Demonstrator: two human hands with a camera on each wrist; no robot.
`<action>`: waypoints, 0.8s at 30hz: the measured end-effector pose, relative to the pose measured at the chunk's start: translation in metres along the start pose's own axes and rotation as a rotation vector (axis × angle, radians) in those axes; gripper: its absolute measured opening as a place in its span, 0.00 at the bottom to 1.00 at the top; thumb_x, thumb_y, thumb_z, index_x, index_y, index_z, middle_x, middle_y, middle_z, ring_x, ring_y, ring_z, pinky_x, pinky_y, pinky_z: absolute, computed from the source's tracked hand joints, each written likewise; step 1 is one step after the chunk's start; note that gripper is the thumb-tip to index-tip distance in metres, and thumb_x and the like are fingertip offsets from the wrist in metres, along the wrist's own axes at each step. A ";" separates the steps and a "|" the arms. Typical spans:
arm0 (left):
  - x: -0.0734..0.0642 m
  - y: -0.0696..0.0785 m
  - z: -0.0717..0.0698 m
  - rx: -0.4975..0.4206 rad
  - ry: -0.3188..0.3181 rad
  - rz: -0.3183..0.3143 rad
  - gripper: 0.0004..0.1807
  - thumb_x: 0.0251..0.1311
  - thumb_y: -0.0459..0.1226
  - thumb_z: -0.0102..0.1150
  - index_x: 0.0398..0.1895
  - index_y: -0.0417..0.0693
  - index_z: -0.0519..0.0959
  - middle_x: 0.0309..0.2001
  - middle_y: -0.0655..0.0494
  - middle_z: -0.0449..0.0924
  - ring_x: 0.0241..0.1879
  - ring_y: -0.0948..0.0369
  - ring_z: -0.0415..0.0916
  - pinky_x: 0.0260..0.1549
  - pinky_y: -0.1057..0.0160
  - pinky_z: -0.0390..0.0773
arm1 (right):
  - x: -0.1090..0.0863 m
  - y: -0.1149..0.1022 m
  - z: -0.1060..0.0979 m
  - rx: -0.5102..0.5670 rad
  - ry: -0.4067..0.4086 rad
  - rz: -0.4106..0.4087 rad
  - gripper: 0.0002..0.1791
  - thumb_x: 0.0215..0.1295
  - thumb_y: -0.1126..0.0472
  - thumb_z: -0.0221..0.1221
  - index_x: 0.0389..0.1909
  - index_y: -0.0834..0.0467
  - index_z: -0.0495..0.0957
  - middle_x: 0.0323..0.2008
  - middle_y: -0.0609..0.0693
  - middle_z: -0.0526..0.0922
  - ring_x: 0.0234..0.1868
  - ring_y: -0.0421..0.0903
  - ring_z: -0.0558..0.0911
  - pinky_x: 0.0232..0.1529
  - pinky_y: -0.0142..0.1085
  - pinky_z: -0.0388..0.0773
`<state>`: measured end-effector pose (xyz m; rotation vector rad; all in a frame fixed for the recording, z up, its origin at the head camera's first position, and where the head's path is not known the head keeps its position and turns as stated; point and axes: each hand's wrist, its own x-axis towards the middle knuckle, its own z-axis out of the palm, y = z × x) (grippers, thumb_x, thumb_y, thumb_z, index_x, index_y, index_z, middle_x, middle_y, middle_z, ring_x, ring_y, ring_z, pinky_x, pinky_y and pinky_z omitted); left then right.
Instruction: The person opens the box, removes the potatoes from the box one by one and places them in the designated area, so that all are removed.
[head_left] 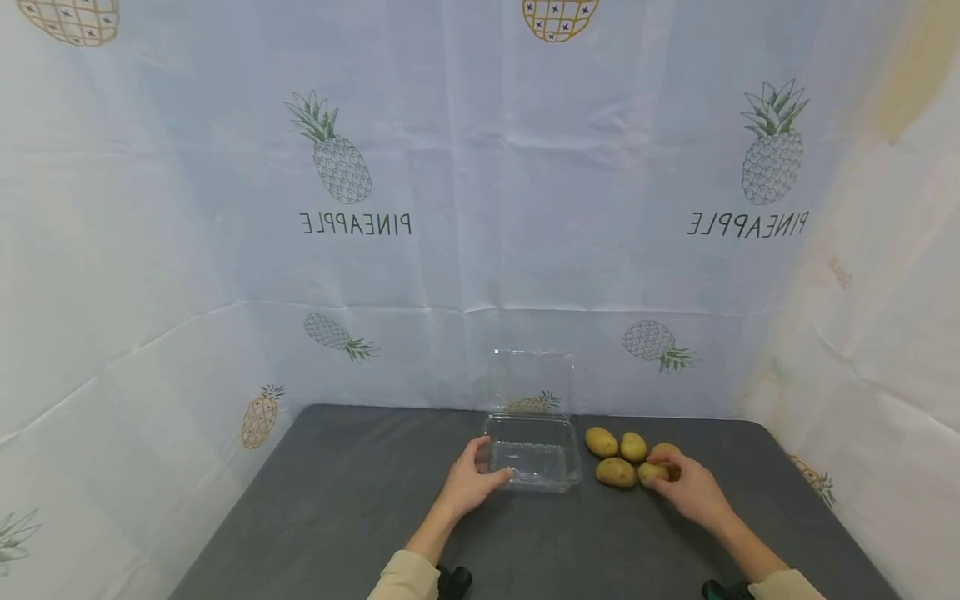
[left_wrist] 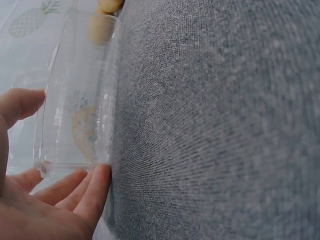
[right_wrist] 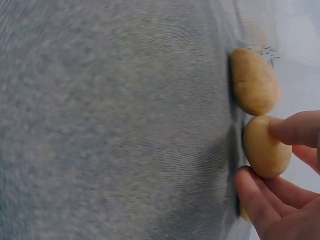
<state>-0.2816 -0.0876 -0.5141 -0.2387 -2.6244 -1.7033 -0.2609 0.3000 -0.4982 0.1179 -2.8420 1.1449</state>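
Observation:
A clear plastic clamshell container [head_left: 532, 479] stands on the table with its lid [head_left: 529, 375] raised at the back. My left hand [head_left: 468, 483] is at its front left corner. In the left wrist view the thumb touches the rim of the container [left_wrist: 75, 100], and rather straight fingers rest against its side, low down. To the right, my right hand [head_left: 690, 492] holds a yellow potato [head_left: 651, 473] between thumb and fingers. In the right wrist view that potato [right_wrist: 265, 147] is pinched beside another potato [right_wrist: 254, 82].
More potatoes lie between the container and my right hand: one at the back [head_left: 602, 442], one in front [head_left: 616, 472], one in the middle [head_left: 633, 447]. Another potato [head_left: 666, 451] is partly behind my right hand. White pineapple-print cloth [head_left: 525, 167] surrounds the grey table [head_left: 360, 500].

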 end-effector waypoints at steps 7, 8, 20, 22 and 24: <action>-0.002 -0.002 -0.001 -0.010 -0.026 0.006 0.45 0.60 0.47 0.71 0.76 0.39 0.62 0.65 0.31 0.70 0.61 0.35 0.73 0.52 0.38 0.78 | 0.001 0.004 0.006 -0.079 0.012 -0.029 0.22 0.64 0.55 0.70 0.54 0.63 0.80 0.45 0.58 0.84 0.44 0.56 0.83 0.41 0.51 0.80; -0.002 -0.002 -0.001 -0.011 -0.027 0.005 0.45 0.60 0.47 0.70 0.76 0.40 0.61 0.65 0.31 0.70 0.62 0.35 0.72 0.53 0.38 0.77 | 0.001 0.004 0.006 -0.094 0.011 -0.034 0.23 0.64 0.55 0.69 0.54 0.64 0.80 0.46 0.59 0.84 0.45 0.57 0.83 0.41 0.52 0.80; -0.008 0.002 -0.011 0.016 -0.024 0.009 0.42 0.65 0.49 0.67 0.76 0.42 0.61 0.66 0.33 0.69 0.60 0.38 0.74 0.49 0.40 0.79 | -0.002 -0.010 -0.008 -0.251 -0.052 -0.022 0.31 0.67 0.52 0.66 0.61 0.72 0.74 0.54 0.72 0.80 0.52 0.69 0.80 0.45 0.58 0.79; -0.010 0.003 -0.014 0.039 -0.013 0.014 0.42 0.65 0.50 0.67 0.75 0.41 0.62 0.66 0.33 0.70 0.60 0.38 0.74 0.50 0.39 0.79 | -0.004 -0.015 -0.010 -0.258 -0.042 -0.028 0.30 0.67 0.55 0.66 0.60 0.72 0.75 0.53 0.71 0.80 0.50 0.68 0.81 0.43 0.57 0.80; -0.013 0.005 -0.019 0.068 0.002 0.019 0.42 0.65 0.51 0.66 0.75 0.39 0.63 0.66 0.33 0.70 0.61 0.37 0.73 0.51 0.38 0.78 | -0.006 -0.021 -0.012 -0.253 -0.028 -0.041 0.28 0.67 0.57 0.66 0.60 0.73 0.75 0.53 0.71 0.80 0.49 0.67 0.81 0.41 0.56 0.81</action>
